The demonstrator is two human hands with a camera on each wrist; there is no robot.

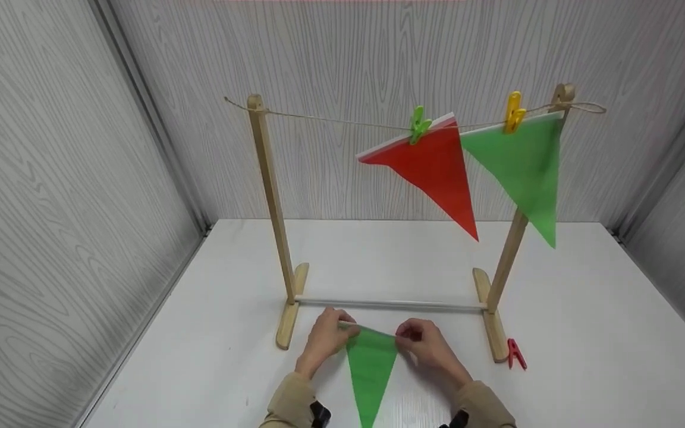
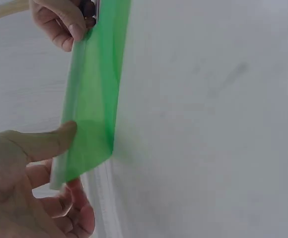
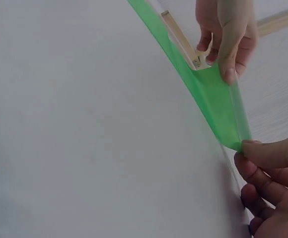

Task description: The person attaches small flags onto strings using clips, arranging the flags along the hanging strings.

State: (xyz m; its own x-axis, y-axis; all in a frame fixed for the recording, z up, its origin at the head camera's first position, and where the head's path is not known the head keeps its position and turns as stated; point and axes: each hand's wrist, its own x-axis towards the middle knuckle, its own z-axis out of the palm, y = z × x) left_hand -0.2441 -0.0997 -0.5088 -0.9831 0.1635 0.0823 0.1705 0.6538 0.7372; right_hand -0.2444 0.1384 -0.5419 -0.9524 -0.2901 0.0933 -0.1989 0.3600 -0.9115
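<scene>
Between the two hands a green triangular pennant hangs point down, its pale top edge stretched between them. My left hand pinches the left top corner, thumb on one face and fingers behind. At the right top corner, thumb and fingertips of my right hand pinch the edge. The left wrist view shows the left thumb pressed on the pale strip of the green pennant. In the right wrist view the right hand grips the corner just below the left hand.
Behind the hands stands a wooden frame with a string across its top. A green clothespin holds a red pennant there; a yellow clothespin holds another green pennant. A red clothespin lies by the frame's right foot.
</scene>
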